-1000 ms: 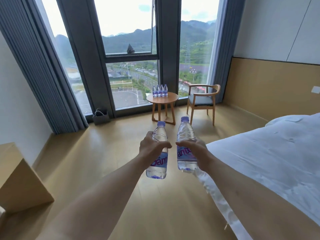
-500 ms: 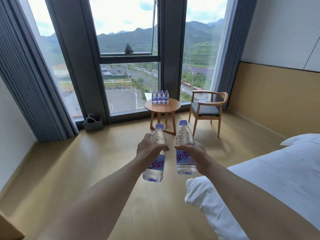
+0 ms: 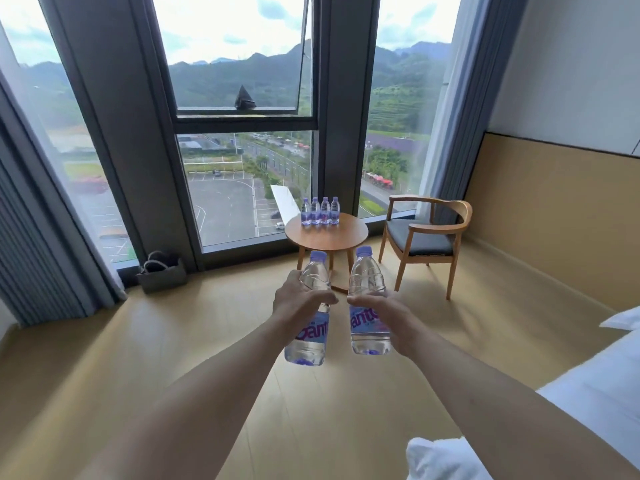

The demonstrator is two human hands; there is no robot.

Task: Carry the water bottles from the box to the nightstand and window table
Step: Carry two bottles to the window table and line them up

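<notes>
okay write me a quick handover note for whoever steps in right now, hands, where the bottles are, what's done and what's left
Left hand grips one clear plastic water bottle with a purple cap, upright, in the air.
Right hand grips a second identical bottle, also upright.
Four more purple-capped bottles stand in a row at the far edge of the round wooden window table, beside the wooden armchair.
Done: four bottles delivered to the window table.
Left: set down the two held bottles. Box and nightstand are out of view, so their counts are unknown.

Light: I see bright daylight from the window (image 3: pixel 242 188).
Shadows: soft, under the chair (image 3: pixel 424 237).
Edges: wide-angle bending; sky glare.
</notes>
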